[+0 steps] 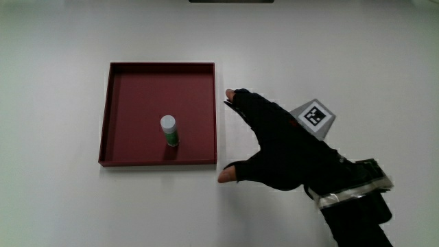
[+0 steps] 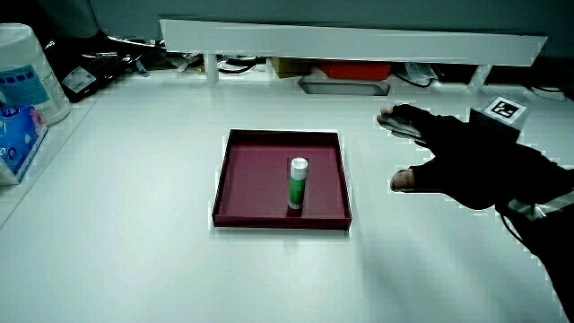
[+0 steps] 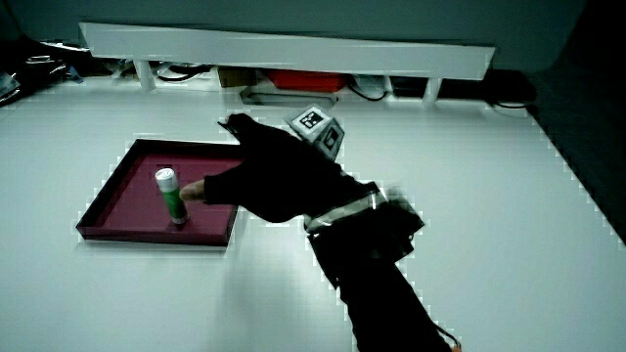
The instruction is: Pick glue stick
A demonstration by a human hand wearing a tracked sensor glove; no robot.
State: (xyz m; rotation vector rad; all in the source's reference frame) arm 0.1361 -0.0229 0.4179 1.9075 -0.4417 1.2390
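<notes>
White desk (image 1: 62,213) fills the scene, plain and smooth, with a low white partition (image 2: 359,40) along the edge farthest from the person; a side view shows cables and small boxes tucked under it. At one corner of the desk in that view stands a large pale tub (image 2: 27,76) of wipes, well apart from everything else.

Near the middle of the desk lies a shallow square tray (image 1: 108,116), dark red, with low walls that keep its contents from rolling off.

Beside the tray, just outside its wall, hovers the hand (image 1: 281,151) in its black glove, forearm reaching in from the person's side. A small patterned cube (image 1: 313,116) sits on the back of the hand. The grip is open and holds nothing: fingers (image 1: 240,99) stretch toward the tray and the thumb is spread wide, a shape that seems ready to close around something narrow.

Inside the tray, nearer the wall closest to the person, stands the glue stick (image 1: 169,130), upright, green-bodied with a white cap. It stands alone and untouched, apart from the hand, so the pick is not yet made.
</notes>
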